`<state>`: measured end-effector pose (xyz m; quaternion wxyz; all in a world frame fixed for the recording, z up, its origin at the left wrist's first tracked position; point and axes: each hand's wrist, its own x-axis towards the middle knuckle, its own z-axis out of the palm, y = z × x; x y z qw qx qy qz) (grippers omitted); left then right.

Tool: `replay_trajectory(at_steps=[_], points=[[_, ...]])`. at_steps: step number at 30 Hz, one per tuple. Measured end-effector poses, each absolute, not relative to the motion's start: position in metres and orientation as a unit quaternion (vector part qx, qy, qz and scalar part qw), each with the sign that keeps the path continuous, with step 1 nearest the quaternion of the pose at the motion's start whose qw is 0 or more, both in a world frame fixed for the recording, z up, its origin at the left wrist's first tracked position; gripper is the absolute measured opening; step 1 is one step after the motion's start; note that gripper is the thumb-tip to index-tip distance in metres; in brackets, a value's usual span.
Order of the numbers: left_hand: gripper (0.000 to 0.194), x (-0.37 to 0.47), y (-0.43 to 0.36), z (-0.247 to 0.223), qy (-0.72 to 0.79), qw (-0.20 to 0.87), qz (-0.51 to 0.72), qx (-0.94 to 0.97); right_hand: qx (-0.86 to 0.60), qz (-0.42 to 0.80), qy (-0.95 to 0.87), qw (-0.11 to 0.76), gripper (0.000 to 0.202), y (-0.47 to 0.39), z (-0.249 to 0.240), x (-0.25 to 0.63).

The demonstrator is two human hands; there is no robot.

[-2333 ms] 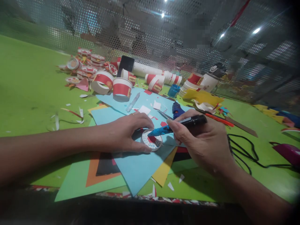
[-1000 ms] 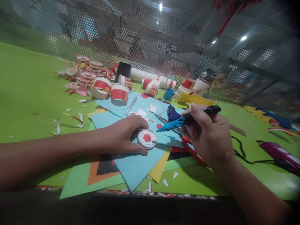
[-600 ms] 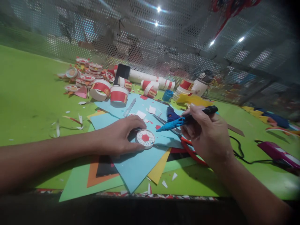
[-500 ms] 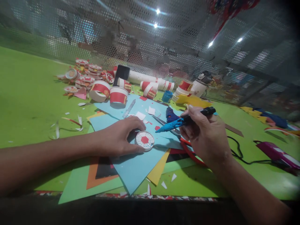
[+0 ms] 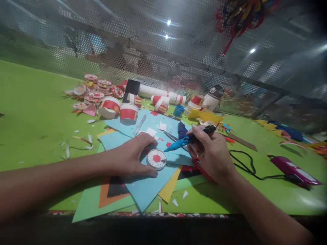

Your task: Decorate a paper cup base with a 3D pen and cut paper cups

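Note:
My left hand (image 5: 133, 156) holds a small round disc (image 5: 156, 159) between thumb and fingers. The disc is white with a red hexagon in its middle and small dots around it, and it lies over light blue paper (image 5: 145, 190). In my right hand (image 5: 212, 153) is a pen (image 5: 178, 143) with a black body and a blue-smeared front end. Its tip points at the disc's upper right edge; whether it touches cannot be made out. Beneath my right hand are scissors (image 5: 204, 170) with red handles, partly hidden.
Red-and-white paper cups (image 5: 129, 112) and a blue paint jar (image 5: 178, 110) stand behind the paper. Decorated discs (image 5: 95, 96) are piled at back left. A purple device (image 5: 293, 170) with a black cord lies right. Paper scraps are scattered about.
The camera view has shifted, so most things sit slightly lower and further left. The pen tip is nearer the disc. Both hands keep their holds.

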<state>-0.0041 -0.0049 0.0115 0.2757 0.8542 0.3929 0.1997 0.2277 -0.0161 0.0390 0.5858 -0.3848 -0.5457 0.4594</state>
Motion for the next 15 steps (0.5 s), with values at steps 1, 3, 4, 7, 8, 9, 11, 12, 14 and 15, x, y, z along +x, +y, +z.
replay_trajectory(at_steps=[1, 3, 4, 7, 8, 9, 11, 12, 14, 15], points=[[0.075, -0.0048, -0.0039, 0.0105, 0.378, 0.271, 0.202, 0.862, -0.385, 0.461, -0.548, 0.583, 0.023, -0.0165, 0.0392, 0.2275], [0.076, -0.0061, -0.002, 0.0095, 0.355, 0.268, 0.201, 0.873, -0.385, 0.469, -0.55, 0.574, 0.021, -0.0174, 0.0401, 0.2267], [0.075, -0.0067, -0.0013, 0.0098, 0.35, 0.275, 0.195, 0.874, -0.384, 0.478, -0.549, 0.568, 0.02, -0.0179, 0.0407, 0.2261], [0.066, -0.0077, -0.0004, 0.0133, 0.338, 0.308, 0.18, 0.871, -0.378, 0.513, -0.54, 0.55, 0.019, -0.019, 0.0418, 0.2244], [0.063, -0.0077, -0.0005, 0.0146, 0.332, 0.315, 0.18, 0.871, -0.375, 0.525, -0.534, 0.546, 0.019, -0.0192, 0.0418, 0.2241], [0.059, -0.0076, -0.0005, 0.0156, 0.327, 0.319, 0.184, 0.87, -0.372, 0.538, -0.527, 0.543, 0.019, -0.0194, 0.0417, 0.224], [0.051, -0.0071, -0.0007, 0.0157, 0.318, 0.318, 0.196, 0.871, -0.366, 0.562, -0.511, 0.537, 0.018, -0.0197, 0.0412, 0.2247], [0.048, -0.0068, -0.0008, 0.0147, 0.314, 0.317, 0.202, 0.872, -0.364, 0.571, -0.505, 0.535, 0.018, -0.0199, 0.0411, 0.2252], [0.045, -0.0066, -0.0005, 0.0107, 0.304, 0.316, 0.216, 0.872, -0.36, 0.578, -0.501, 0.534, 0.017, -0.02, 0.0412, 0.2264], [0.047, -0.0066, 0.0, 0.0082, 0.306, 0.314, 0.219, 0.872, -0.359, 0.575, -0.503, 0.536, 0.017, -0.0195, 0.0416, 0.2269]])
